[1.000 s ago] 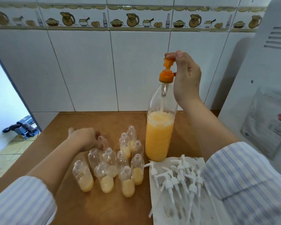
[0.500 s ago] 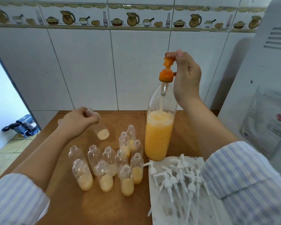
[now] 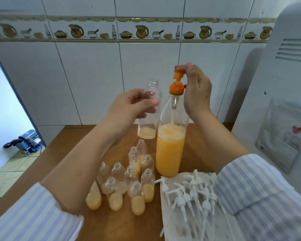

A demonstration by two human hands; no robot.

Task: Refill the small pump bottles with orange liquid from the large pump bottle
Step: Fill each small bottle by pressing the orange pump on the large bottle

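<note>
While both forearms are raised over the small bottles (image 3: 129,185) and white pumps (image 3: 189,192) on the table (image 3: 66,150), a small bottle (image 3: 149,110) is gripped upright by the left hand (image 3: 132,105), just left of the large bottle (image 3: 170,145), whose orange pump (image 3: 177,82) is pinched at its head by the right hand (image 3: 196,89).

Large clear pump bottle (image 3: 170,150), upright on worktop (image 3: 76,141), about two-thirds full of frothy orange liquid, orange pump head (image 3: 177,84) raised. Small clear bottle (image 3: 149,117), uncapped, held upright just left of it, mouth near the spout, thin pale-orange layer at bottom. Small open bottles (image 3: 129,185) clustered in front, partly filled.
</note>
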